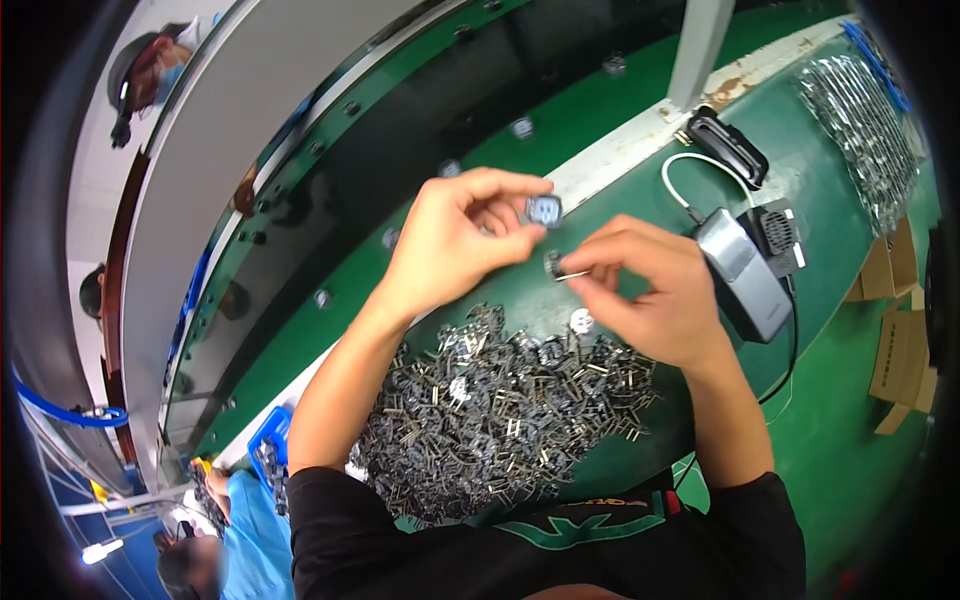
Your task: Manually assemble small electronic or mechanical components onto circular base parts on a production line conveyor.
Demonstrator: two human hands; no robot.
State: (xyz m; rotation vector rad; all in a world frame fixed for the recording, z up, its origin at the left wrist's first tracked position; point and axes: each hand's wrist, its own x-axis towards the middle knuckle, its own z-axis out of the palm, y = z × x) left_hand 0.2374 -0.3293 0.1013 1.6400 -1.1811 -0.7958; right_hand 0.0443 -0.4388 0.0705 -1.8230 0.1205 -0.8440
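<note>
Between thumb and fingers of my left hand (455,235) is a small dark square plug part (544,210) with a pale bluish face, held above the green tabletop. My right hand (650,285), just to its right, pinches a small dark part with a metal pin (568,272). The two parts are close but apart. Below both hands spreads a large pile of small black parts with metal pins (510,420). One pale round piece (581,320) lies at the pile's upper edge.
A green conveyor belt (350,270) carrying spaced small parts runs behind a pale rail (620,155). Right of my hands lie a grey power bank (742,275) with a white cable and a black device (728,145). Bagged metal parts (860,135), cardboard boxes (900,360) and co-workers are farther off.
</note>
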